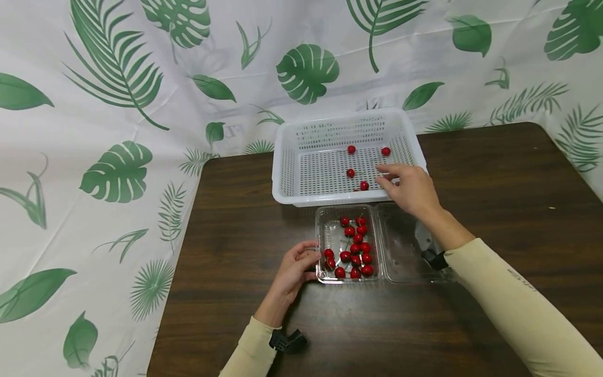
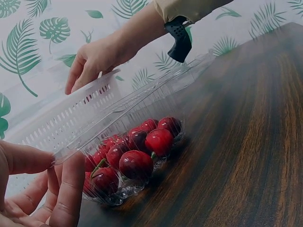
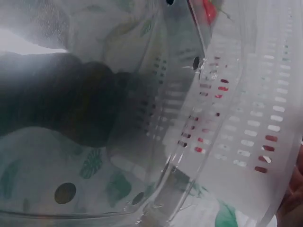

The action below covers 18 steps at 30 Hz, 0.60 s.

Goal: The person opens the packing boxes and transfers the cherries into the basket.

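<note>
My left hand (image 1: 298,266) pinches the left rim of a clear plastic clamshell box (image 1: 333,235) between thumb and fingers; the left wrist view shows this grip closely. Red cherries (image 1: 355,248), several with green stems, lie in the box, mostly toward its right and front. Behind it stands a white perforated basket (image 1: 282,157) with several more cherries (image 1: 350,173) scattered on its floor. Over the basket's right front rim reaches my right hand (image 1: 414,189), thumb and fingers bent and apart, no cherry visible between them. The nearest cherry (image 1: 364,185) is just left of its fingertips.
The box's clear lid (image 1: 400,251) lies folded out to the right, under my right forearm. All stands on a dark wooden table (image 1: 235,220). A white leaf-print sheet (image 1: 254,68) hangs behind and to the left. Each wrist wears a black strap (image 1: 287,341).
</note>
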Each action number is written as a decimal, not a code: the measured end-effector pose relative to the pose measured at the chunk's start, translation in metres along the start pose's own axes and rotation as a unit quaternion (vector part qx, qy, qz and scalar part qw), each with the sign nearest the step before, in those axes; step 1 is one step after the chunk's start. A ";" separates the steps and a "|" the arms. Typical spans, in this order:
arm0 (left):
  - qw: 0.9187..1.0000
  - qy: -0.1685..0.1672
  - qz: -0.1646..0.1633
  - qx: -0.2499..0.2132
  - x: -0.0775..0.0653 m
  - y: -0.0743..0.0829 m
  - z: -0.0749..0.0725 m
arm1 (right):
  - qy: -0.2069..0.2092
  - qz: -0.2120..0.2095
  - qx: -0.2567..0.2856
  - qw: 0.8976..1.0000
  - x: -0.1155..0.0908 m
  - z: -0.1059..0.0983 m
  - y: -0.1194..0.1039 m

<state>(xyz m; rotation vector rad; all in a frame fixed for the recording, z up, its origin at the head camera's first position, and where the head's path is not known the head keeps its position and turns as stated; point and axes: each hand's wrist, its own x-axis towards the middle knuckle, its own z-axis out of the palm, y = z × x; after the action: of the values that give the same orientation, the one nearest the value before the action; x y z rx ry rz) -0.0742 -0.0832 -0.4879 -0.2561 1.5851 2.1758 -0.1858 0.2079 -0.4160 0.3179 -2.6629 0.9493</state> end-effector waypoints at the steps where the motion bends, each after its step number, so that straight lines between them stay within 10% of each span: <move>1: 1.000 -0.001 0.000 0.001 0.000 0.000 0.000 | 0.005 -0.004 -0.005 1.000 -0.001 0.000 -0.002; 10: 1.000 0.001 0.001 0.000 -0.002 0.001 0.001 | 0.057 -0.148 0.017 0.987 -0.017 0.003 -0.038; 18: 1.000 -0.001 0.001 -0.005 -0.001 0.001 0.001 | -0.197 -0.152 -0.006 0.969 -0.047 0.020 -0.070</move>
<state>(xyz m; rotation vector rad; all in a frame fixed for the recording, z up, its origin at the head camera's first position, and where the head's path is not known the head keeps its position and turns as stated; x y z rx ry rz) -0.0740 -0.0829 -0.4868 -0.2562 1.5744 2.1852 -0.1250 0.1470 -0.4069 0.9710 -2.8411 0.8413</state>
